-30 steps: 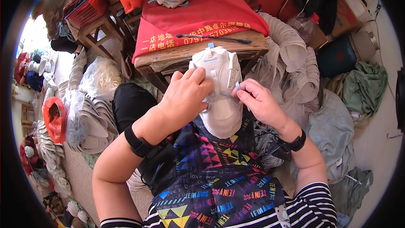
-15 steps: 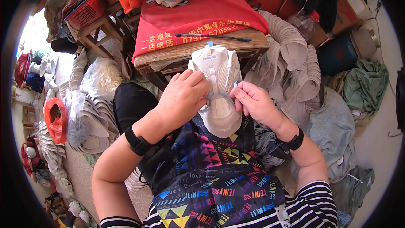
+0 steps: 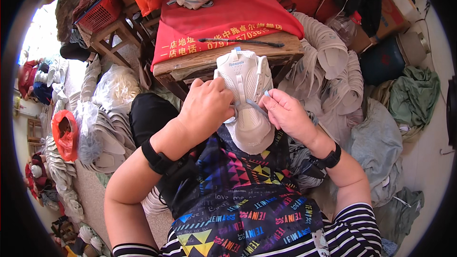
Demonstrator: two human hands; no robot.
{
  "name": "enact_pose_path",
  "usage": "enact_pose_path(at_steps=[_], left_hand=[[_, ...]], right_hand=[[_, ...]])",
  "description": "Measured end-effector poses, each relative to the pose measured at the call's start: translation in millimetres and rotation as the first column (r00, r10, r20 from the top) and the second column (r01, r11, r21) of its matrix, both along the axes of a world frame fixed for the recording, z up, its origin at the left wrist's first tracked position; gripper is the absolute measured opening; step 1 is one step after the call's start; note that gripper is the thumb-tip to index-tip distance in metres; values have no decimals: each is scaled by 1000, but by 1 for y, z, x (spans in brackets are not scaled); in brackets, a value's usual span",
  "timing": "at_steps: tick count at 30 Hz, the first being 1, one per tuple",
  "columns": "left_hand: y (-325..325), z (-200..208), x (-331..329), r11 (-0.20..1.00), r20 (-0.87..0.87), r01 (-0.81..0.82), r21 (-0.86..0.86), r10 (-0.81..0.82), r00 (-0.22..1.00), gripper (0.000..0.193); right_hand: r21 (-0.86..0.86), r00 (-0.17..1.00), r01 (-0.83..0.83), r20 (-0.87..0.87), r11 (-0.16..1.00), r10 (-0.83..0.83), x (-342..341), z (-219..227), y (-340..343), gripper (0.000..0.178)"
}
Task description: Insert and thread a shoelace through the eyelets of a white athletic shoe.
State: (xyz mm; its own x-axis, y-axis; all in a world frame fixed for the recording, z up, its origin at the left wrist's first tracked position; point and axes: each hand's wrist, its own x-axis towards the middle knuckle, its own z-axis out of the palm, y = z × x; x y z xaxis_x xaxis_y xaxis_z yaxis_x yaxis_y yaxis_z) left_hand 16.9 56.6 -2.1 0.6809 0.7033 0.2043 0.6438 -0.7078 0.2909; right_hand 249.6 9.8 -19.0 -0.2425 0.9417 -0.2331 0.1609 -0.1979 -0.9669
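A white mesh shoe upper (image 3: 245,100) stands toe-down on my lap, its tongue pointing away from me. A pale blue lace (image 3: 254,106) runs across its front. My left hand (image 3: 207,107) grips the shoe's left side and pinches one end of the lace. My right hand (image 3: 285,114) holds the other lace end at the shoe's right side, fingers pinched. Both wrists carry black bands. A colourful patterned apron (image 3: 243,200) covers my lap.
A wooden bench (image 3: 228,59) with a red cloth (image 3: 223,19) and a thin dark tool stands just beyond the shoe. Stacks of pale insoles (image 3: 328,66) lie right, bagged soles (image 3: 95,128) left, crumpled cloths (image 3: 409,95) far right, a red basket (image 3: 102,12) at the back.
The lace now stretches across the shoe's front between both hands. My right hand has pulled slightly outward to the right; the left hand stays on the shoe.
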Motion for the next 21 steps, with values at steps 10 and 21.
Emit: enact_pose_path(at_steps=[10, 21], left_hand=[[1, -2, 2, 969, 142, -34, -243, 70, 987, 15], [1, 5, 9, 973, 5, -144, -179, 148, 989, 14]], right_hand=[[-17, 999, -21, -51, 1000, 20, 4, -2, 1, 31], [14, 1000, 28, -9, 1000, -28, 2, 2, 1, 27]])
